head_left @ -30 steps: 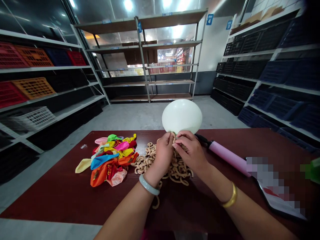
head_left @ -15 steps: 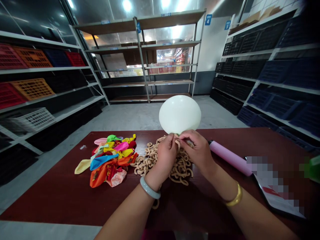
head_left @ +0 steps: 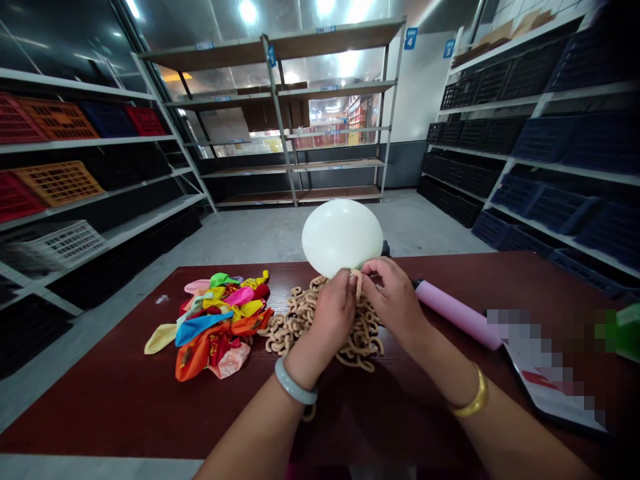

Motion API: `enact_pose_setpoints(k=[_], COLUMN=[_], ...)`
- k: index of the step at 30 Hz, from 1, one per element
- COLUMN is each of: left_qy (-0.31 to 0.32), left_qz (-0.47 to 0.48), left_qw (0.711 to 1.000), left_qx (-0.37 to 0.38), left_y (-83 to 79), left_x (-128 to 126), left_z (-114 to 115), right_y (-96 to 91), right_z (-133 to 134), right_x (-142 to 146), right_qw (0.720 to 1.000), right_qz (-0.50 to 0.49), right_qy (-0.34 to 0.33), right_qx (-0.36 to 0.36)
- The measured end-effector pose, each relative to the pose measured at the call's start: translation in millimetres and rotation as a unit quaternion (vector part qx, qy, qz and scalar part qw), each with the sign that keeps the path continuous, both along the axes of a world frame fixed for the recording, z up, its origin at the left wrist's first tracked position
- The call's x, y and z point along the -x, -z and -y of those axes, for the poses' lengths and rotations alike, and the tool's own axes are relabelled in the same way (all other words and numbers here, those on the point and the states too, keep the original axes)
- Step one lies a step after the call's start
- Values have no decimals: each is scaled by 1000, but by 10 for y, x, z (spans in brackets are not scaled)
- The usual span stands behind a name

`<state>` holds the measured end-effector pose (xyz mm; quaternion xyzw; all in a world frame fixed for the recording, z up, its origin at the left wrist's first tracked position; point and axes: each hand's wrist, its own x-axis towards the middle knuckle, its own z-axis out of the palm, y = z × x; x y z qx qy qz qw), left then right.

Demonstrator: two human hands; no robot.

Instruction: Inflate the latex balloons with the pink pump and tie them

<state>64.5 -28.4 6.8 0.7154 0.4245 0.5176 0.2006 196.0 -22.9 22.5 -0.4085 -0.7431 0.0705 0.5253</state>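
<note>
An inflated white balloon (head_left: 342, 237) stands just above my hands, its neck mostly hidden by my fingers. My left hand (head_left: 334, 308) is closed in a pinch at the base of the balloon. Beside it, my right hand (head_left: 395, 293) is closed too, thumb and fingers pinching near a tan curved piece (head_left: 358, 281) that shows between the two hands. Beneath them lies a heap of tan C-shaped and ring-like pieces (head_left: 290, 323). To the left is a pile of limp coloured balloons (head_left: 203, 328).
On the dark red table (head_left: 100, 393), a pink tube (head_left: 457, 313) with a black tip lies at right, near a flat device (head_left: 555, 393) that is partly blurred. A green object (head_left: 627, 332) sits at the right edge. Shelves with crates (head_left: 60, 183) stand around.
The white balloon has shifted left and slightly down, tilting over my left hand. The tan piece between my fingers now points more upward. The whole view has moved slightly.
</note>
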Motion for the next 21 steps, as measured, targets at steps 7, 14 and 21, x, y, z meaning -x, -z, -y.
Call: enact_pose_setpoints(k=[7,14,21], left_qy=[4,23,8], left_qz=[-5,96,77], left_qw=[1000,994,997], left_qx=[3,47,18], left_y=[53,47,115], left_x=[53,32,9], left_z=[-47,-24,-4], right_y=[1,-2,28], right_z=[23,69,39], right_x=[-11,-2,-10], right_qw=[999,996,994], right_qz=[16,54,36], right_qy=[-5,-16,-33], right_qx=[-32,-65,-95])
